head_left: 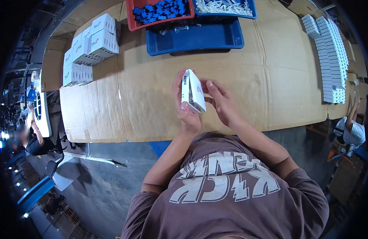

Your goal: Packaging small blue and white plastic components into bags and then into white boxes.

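A small white cardboard box (196, 92) is held up over the near middle of the table, its lid flap partly raised along one side. My left hand (188, 115) grips it from the left and below, with the thumb on its lower end and the fingers behind. Just to the right, my right hand (220, 98) has its thumb raised and its fingers reaching behind the box's right edge. Whether those fingertips touch the box is hidden. What lies inside the box cannot be made out.
Beyond my hands stand an empty-looking blue tray (194, 39), a red tray (131, 20) of blue parts and a blue bin (253, 14) of white pieces. White boxes (90, 46) are stacked at left, and long rows of boxes (331, 59) at right. Cardboard (152, 107) covers the table.
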The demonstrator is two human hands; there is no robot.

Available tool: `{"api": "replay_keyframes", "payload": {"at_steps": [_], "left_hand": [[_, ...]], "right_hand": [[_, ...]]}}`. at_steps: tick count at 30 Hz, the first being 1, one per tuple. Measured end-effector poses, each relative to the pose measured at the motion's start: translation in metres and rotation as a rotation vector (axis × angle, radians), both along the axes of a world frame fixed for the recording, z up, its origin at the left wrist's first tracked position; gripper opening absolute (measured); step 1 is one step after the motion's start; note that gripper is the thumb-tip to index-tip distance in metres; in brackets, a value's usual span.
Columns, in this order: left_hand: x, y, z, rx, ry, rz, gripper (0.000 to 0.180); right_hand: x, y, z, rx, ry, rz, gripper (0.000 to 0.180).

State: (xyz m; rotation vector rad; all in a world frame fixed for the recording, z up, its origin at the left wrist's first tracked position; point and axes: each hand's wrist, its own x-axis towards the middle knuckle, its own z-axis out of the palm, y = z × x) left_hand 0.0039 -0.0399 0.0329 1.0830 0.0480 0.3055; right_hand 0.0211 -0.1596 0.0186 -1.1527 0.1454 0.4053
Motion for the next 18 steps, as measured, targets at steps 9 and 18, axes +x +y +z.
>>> {"api": "replay_keyframes", "payload": {"at_steps": [9,18], "left_hand": [[-0.005,0.0,-0.004,0.198,-0.133,-0.1,0.107],[0.001,0.005,0.0,0.699,-0.144,0.052,0.083]], "right_hand": [[0.001,-0.015,-0.008,0.422,0.334,0.216,0.04],[0.006,-0.012,0.038,0.159,0.272,0.068,0.039]]}}
